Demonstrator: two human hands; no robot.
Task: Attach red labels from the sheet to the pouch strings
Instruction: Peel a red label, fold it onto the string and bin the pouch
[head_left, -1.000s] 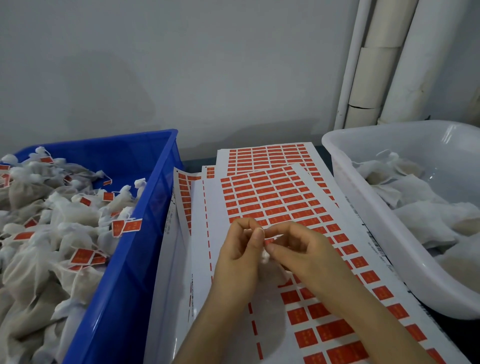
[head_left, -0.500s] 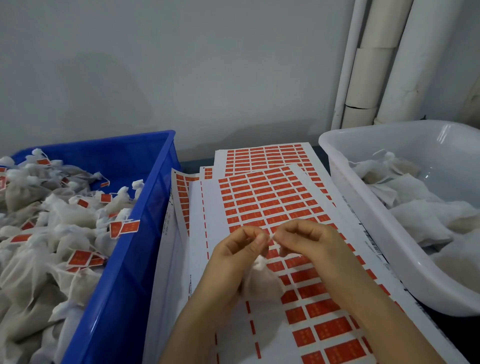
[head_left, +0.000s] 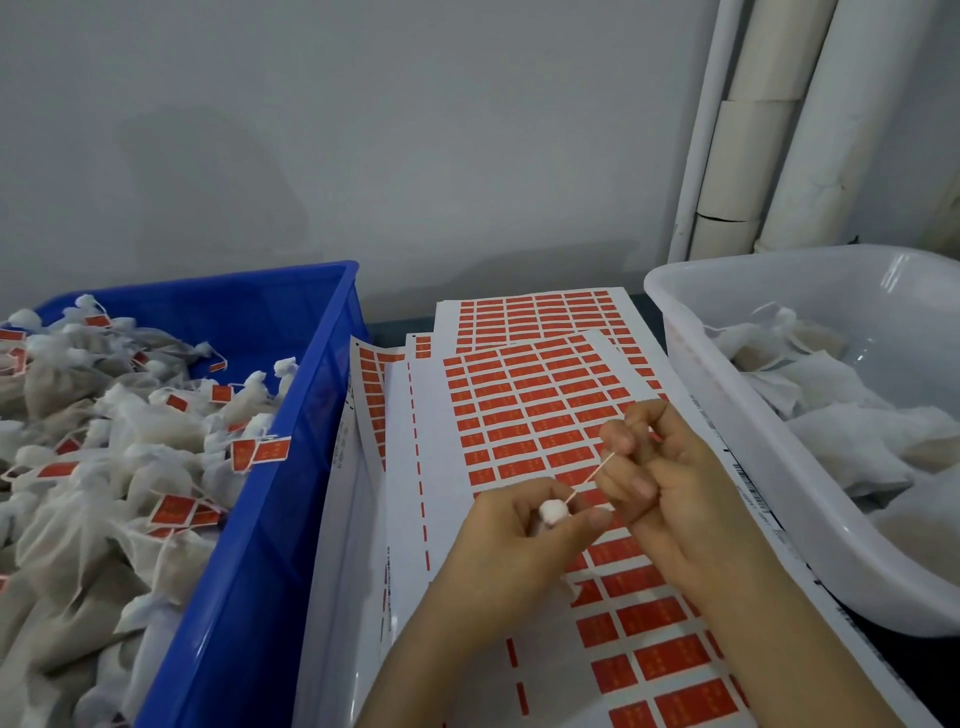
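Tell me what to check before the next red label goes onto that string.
1. Pouch secured: the left hand grips the pouch by its gathered top. Ok.
2. String exposed and taut: the string runs straight from the pouch up to the right hand, which pinches it. Ok.
3. Label ready in the right hand: only a red sliver shows behind the fingers. Cannot tell.
4. Labels left to peel: the label sheet holds many rows. Ok.
5. Drop spot for the finished pouch: the blue crate sits beside the left hand. Ok.
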